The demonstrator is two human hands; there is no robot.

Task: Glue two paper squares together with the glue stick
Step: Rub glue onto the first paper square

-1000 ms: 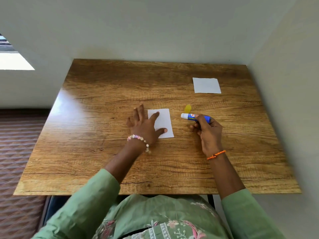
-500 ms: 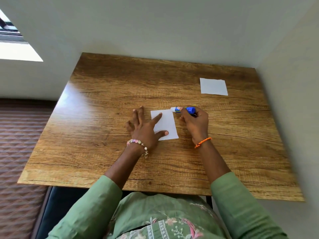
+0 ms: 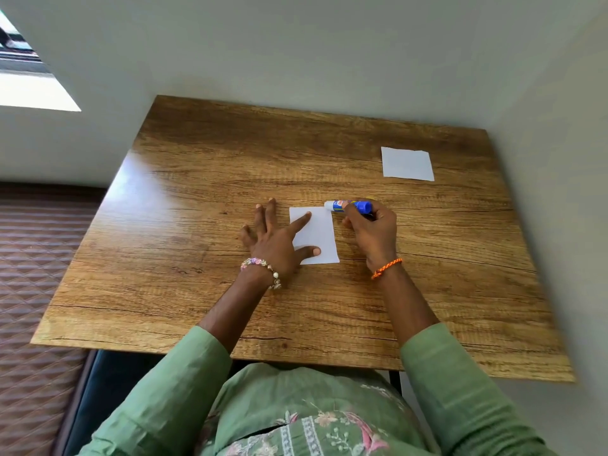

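A white paper square (image 3: 320, 236) lies near the middle of the wooden table (image 3: 197, 192). My left hand (image 3: 274, 240) lies flat with spread fingers, its forefinger and thumb pressing on the left part of that paper. My right hand (image 3: 371, 230) grips a blue and white glue stick (image 3: 348, 205), which lies nearly level with its white tip at the paper's far right corner. A second white paper square (image 3: 407, 163) lies alone at the far right of the table.
Grey walls close in on the table's far side and right side. A patterned brown floor (image 3: 33, 258) lies to the left. A dark seat edge (image 3: 85, 390) shows under the near left of the table.
My right hand has carried the glue stick leftward to the paper's far right corner. The yellow cap seen beside the stick a second ago is out of sight. My left hand has stayed on the paper.
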